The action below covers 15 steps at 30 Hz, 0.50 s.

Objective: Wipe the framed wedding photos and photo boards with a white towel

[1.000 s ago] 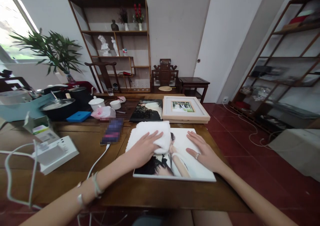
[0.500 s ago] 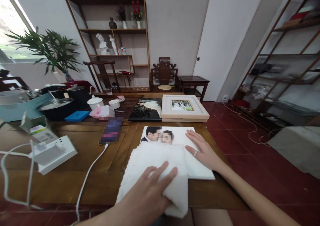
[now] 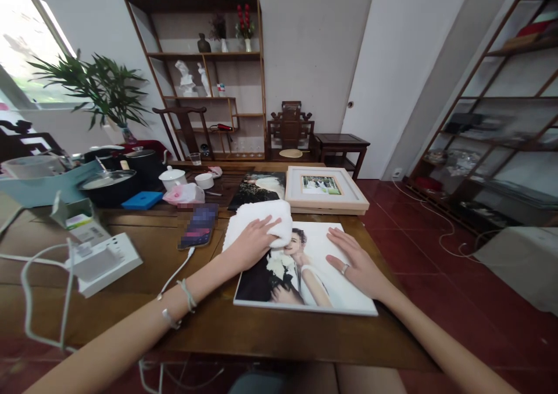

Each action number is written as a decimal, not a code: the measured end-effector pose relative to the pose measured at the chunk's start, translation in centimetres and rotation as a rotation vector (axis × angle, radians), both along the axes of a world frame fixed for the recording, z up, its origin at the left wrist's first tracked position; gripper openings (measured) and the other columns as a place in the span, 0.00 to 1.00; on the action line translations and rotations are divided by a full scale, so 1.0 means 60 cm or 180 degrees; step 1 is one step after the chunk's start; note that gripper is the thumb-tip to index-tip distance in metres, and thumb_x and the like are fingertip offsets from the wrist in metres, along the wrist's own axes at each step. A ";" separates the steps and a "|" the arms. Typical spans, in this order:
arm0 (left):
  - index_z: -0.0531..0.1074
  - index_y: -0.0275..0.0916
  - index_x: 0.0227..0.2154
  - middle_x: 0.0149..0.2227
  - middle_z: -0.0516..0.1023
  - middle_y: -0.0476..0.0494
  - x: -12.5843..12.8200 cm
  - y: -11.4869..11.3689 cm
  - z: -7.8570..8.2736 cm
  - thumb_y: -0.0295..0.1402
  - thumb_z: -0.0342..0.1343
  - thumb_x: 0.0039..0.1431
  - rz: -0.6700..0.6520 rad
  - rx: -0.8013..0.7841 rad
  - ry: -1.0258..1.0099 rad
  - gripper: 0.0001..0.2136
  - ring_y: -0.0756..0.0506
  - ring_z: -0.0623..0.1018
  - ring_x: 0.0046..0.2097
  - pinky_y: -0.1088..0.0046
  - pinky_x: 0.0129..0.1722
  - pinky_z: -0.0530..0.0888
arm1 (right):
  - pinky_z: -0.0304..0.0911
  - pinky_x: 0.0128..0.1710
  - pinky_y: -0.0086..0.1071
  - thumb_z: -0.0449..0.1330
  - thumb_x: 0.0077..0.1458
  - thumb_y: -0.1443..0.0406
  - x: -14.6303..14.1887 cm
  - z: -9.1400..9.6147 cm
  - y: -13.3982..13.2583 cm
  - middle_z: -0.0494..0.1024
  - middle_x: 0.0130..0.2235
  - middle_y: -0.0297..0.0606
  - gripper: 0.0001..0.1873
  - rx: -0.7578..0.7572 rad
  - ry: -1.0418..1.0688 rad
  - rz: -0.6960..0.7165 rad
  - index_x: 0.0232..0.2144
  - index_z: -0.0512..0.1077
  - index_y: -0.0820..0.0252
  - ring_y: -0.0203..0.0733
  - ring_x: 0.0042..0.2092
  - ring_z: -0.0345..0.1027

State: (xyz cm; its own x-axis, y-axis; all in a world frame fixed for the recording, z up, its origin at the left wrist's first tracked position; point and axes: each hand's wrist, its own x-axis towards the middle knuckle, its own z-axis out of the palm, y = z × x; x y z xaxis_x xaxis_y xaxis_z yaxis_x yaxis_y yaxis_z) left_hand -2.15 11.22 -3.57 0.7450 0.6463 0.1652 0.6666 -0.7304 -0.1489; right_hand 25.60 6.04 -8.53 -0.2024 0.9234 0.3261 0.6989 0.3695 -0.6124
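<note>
A large photo print on a white board (image 3: 322, 295) lies flat on the wooden table (image 3: 143, 266) in front of me. My left hand (image 3: 250, 244) presses a folded white towel (image 3: 261, 215) onto the far left part of the print, fingers bent over the cloth. My right hand (image 3: 355, 263) lies flat on the print's right side, fingers stretched out, a ring on one finger.
Behind the print lie a dark photo print (image 3: 258, 187) and a pale framed picture (image 3: 323, 188). A phone (image 3: 198, 225) with a white cable sits to the left, then a white box (image 3: 107, 257), pots (image 3: 108, 185), cups and a blue pad. Shelves stand at the back and right.
My left hand has pushed the towel from the near edge of the print back up to its far left part. My right hand has stayed flat in place.
</note>
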 end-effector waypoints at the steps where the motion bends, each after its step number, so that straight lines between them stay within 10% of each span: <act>1: 0.72 0.40 0.43 0.61 0.57 0.41 0.002 -0.013 0.001 0.21 0.49 0.56 -0.0017 0.0012 0.0041 0.15 0.38 0.58 0.61 0.56 0.55 0.62 | 0.47 0.60 0.49 0.54 0.55 0.55 0.000 -0.001 0.000 0.59 0.61 0.46 0.27 0.0012 0.0014 0.0003 0.55 0.63 0.60 0.48 0.63 0.47; 9: 0.77 0.42 0.32 0.61 0.56 0.43 0.007 -0.182 -0.015 0.32 0.57 0.54 -0.0495 -0.0081 0.0138 0.05 0.33 0.57 0.61 0.53 0.55 0.60 | 0.47 0.60 0.51 0.54 0.55 0.55 0.001 0.000 -0.001 0.59 0.61 0.44 0.27 0.0013 0.0019 0.0006 0.55 0.63 0.57 0.49 0.63 0.47; 15: 0.76 0.44 0.36 0.63 0.51 0.45 0.007 -0.199 -0.004 0.30 0.55 0.55 -0.0548 -0.0321 0.0024 0.07 0.35 0.52 0.63 0.52 0.58 0.56 | 0.48 0.60 0.50 0.54 0.55 0.55 0.001 0.002 -0.002 0.59 0.61 0.43 0.26 0.0008 0.0024 0.0013 0.55 0.63 0.56 0.49 0.63 0.48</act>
State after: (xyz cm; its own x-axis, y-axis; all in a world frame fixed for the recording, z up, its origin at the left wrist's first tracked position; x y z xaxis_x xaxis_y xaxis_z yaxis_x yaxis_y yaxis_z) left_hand -1.73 -0.73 -3.82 0.8469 0.5222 0.1000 0.5297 -0.8450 -0.0737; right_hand 25.63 5.93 -8.43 -0.2035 0.9217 0.3301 0.6929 0.3738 -0.6166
